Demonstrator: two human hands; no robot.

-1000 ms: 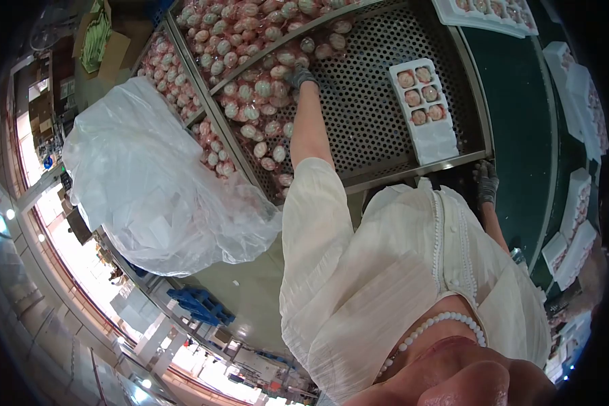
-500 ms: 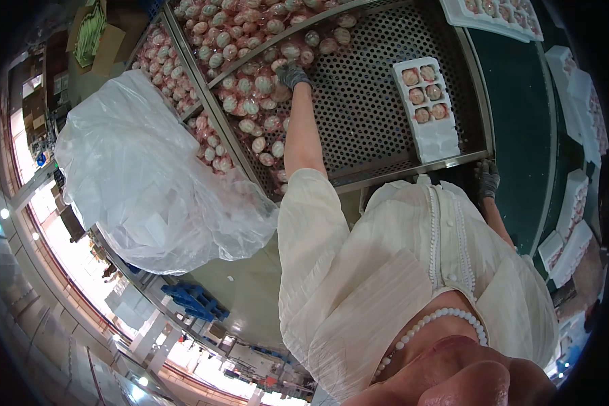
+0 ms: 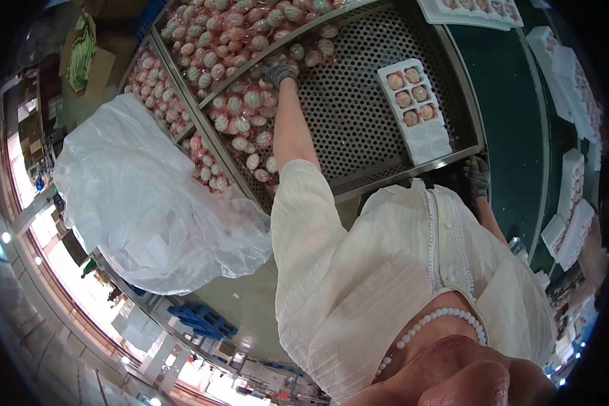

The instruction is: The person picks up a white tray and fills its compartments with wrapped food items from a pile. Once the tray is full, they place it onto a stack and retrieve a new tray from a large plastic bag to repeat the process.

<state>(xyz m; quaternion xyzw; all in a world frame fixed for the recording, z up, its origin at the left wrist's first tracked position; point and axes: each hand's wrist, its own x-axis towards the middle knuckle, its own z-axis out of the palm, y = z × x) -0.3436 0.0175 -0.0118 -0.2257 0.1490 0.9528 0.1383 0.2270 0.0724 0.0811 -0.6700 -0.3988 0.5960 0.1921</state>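
Note:
My left hand (image 3: 279, 73), in a grey glove, reaches into a pile of plastic-wrapped, pink-and-white round pieces (image 3: 240, 108) on the left of a perforated metal tray (image 3: 348, 101). Its fingertips are lost among the pieces, so a grip cannot be made out. On the tray's right side lies a white moulded tray (image 3: 426, 145); several round pieces fill its upper cells and its lower cells hold none. Beside the metal tray's lower right corner, my gloved right hand (image 3: 478, 174) has its fingers apart and nothing visible in it.
Metal dividers (image 3: 199, 125) separate more wrapped pieces at upper left. A large clear plastic bag (image 3: 155, 210) bulges at the left. Filled white trays (image 3: 575, 210) stand on the right, past a green surface (image 3: 514, 122). An open cardboard box (image 3: 101, 71) sits at upper left.
The whole view has shifted slightly, with the metal tray now further left. My left hand stays at the pile, its fingers a little deeper among the pieces. My right hand remains by the corner.

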